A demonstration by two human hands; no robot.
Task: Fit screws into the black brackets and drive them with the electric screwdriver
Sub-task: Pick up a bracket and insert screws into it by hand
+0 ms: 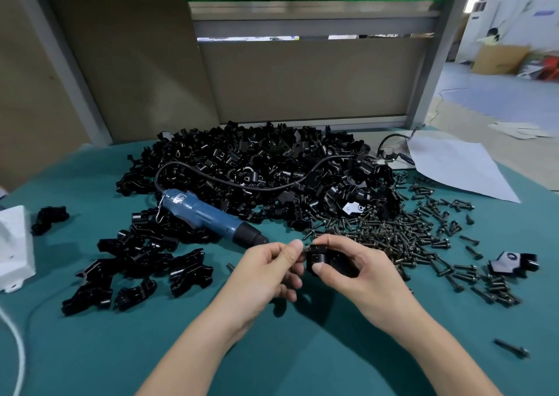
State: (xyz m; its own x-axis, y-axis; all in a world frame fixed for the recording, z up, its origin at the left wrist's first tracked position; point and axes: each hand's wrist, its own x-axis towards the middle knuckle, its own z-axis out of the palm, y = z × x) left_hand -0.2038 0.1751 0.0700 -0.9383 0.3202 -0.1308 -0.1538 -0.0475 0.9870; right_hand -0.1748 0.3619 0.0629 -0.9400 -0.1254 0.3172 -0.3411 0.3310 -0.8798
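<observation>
Head view: seat screw squarely

Bracket pile [257, 165] sits at twelve o'clock, electric screwdriver [208, 217] at ten. Your right hand [363, 274] grips one bracket [317, 258]; your left hand [266, 271] pinches a screw [305, 248] at its nine o'clock face. Keep it straight.

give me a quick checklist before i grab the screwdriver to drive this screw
1. Grip: ok, right hand grips the bracket.
2. Seating: cannot tell, left hand pinches the screw at the bracket, fingers cover it.
3. Reach: ok, screwdriver lies just beyond the left hand, tip toward it.
4. Free hand: not ok, both are busy.
5. Spares: ok, screw pile lies beyond the right hand.
</observation>
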